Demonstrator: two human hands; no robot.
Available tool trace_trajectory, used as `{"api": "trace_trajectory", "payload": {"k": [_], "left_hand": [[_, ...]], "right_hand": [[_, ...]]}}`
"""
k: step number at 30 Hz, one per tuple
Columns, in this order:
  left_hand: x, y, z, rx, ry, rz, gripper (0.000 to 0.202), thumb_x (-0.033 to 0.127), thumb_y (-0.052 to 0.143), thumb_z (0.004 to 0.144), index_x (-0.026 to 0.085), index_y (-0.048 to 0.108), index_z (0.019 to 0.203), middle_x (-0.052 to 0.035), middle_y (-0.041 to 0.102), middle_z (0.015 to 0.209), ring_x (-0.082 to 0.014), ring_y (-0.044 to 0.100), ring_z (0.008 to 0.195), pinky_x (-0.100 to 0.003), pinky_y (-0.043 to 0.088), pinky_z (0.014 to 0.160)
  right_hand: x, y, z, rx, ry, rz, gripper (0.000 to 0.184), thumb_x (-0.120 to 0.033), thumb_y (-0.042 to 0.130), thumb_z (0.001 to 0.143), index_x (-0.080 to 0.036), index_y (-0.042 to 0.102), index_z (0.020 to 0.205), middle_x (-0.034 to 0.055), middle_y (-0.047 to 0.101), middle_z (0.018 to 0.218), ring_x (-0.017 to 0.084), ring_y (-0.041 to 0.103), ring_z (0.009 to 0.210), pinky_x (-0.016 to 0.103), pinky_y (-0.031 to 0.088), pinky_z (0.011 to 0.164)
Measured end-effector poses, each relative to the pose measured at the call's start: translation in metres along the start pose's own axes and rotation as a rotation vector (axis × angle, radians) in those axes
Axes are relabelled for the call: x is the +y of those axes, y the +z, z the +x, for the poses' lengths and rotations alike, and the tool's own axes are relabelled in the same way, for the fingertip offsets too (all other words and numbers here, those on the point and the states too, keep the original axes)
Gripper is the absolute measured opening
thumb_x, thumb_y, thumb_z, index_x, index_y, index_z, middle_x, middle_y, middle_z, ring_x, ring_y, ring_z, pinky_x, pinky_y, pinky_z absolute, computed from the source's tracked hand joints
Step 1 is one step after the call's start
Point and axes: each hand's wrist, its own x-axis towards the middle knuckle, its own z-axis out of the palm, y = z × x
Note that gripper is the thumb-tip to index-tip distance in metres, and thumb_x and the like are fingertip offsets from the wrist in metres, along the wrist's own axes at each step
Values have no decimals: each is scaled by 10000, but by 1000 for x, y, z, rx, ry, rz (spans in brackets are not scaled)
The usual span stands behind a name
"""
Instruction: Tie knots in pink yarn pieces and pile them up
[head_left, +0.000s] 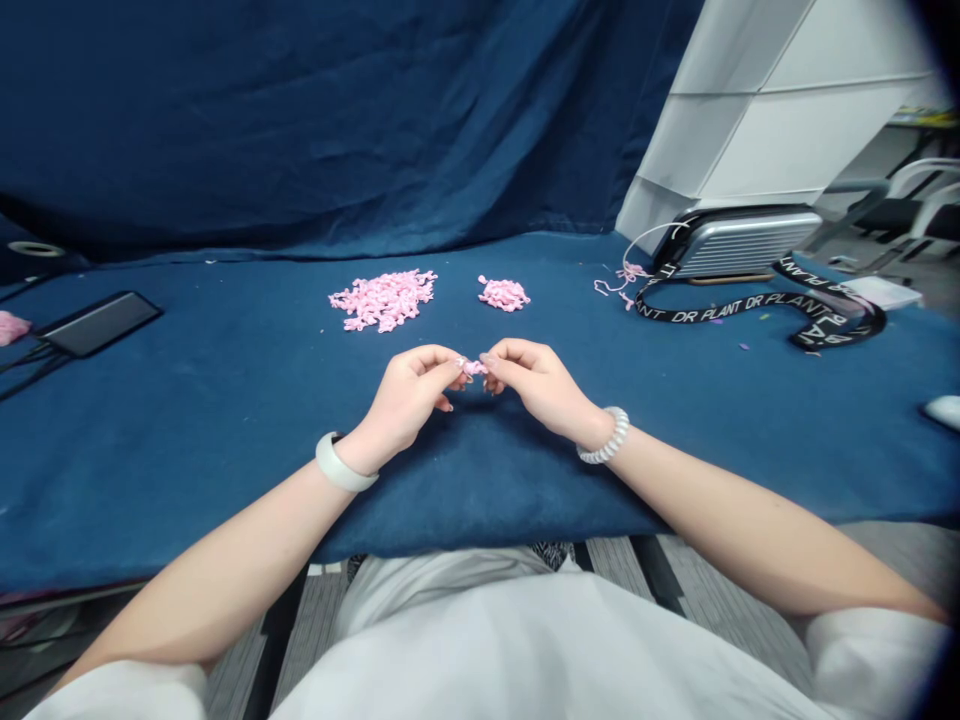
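Pink bit [473, 368] sits pinched between the fingertips of the left hand [409, 395] and the right hand [541, 388], both half-closed and nearly touching, forearms angled inward, just in front of the bigger pink pile [382, 300] on the blue cloth [225, 450].

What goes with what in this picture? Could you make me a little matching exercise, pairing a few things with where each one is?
Things:
1. White wristband
2. Small pink piece
3. Coiled spiral bracelet
4. Black strap printed DR PLANT

Places:
A. Pinched between the left hand and the right hand
B. On the right wrist
C. On the left wrist
D. Lying on the blue cloth

Pairs: 1-C, 2-A, 3-B, 4-D
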Motion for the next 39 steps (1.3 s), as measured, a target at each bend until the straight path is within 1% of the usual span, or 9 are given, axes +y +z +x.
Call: {"api": "trace_trajectory", "payload": {"k": [5,8,11,20,24,28,32,35,39], "left_hand": [[2,1,-1,44,38,77,228,332,626,753,107,644,779,-37,618,679,-102,549,612,-158,415,449],[3,2,-2,40,66,118,249,352,637,748,105,652,780,-31,614,637,-94,547,578,-159,413,458],[3,2,-3,37,94,123,245,356,638,748,112,649,755,-16,592,588,-84,528,539,-164,410,467],[-1,2,-2,81,97,106,246,368,618,756,124,622,727,-6,573,561,-82,501,500,-183,399,477],[-1,3,-2,96,99,84,244,367,618,756,127,606,711,1,561,549,-77,488,488,-184,395,480],[-2,4,-1,80,40,44,248,366,622,754,125,596,697,6,545,534,-69,475,476,-176,380,467],[-3,7,-1,49,-17,-11,255,361,624,755,124,579,672,11,527,523,-60,463,466,-167,364,452],[-4,7,-2,34,-58,-48,266,376,629,750,128,573,671,15,518,521,-59,462,465,-163,356,445],[-4,7,-2,32,-72,-49,285,397,632,745,131,569,665,15,515,520,-58,460,463,-164,353,442]], "right_hand": [[0,-3,0,3,3,9,458,-549,498,747,-98,482,821,10,526,740,-19,474,631,95,425,599],[-1,-2,0,-29,17,-71,498,-580,469,754,-85,505,793,18,531,730,-22,462,631,90,412,602],[-1,-1,0,-42,23,-127,499,-573,491,744,-74,515,753,18,537,702,-22,457,617,91,396,596],[-3,-1,0,-22,1,-66,466,-538,504,751,-74,494,707,16,530,671,-24,445,597,93,386,590],[-2,0,0,-14,-4,-60,443,-525,482,771,-83,498,764,15,523,703,-19,452,612,103,394,595],[1,-1,-3,75,-185,-209,397,-480,533,756,-130,530,942,20,551,857,-10,475,700,114,403,652],[2,-1,-6,97,-392,-455,333,-435,528,773,-129,571,899,38,560,909,9,472,792,124,392,717],[3,-1,-5,87,-455,-521,320,-426,493,798,-128,577,876,45,560,904,15,470,809,125,386,718],[5,-2,-3,120,-462,-543,314,-424,472,813,-124,563,825,38,555,869,12,463,793,124,382,711]]}}
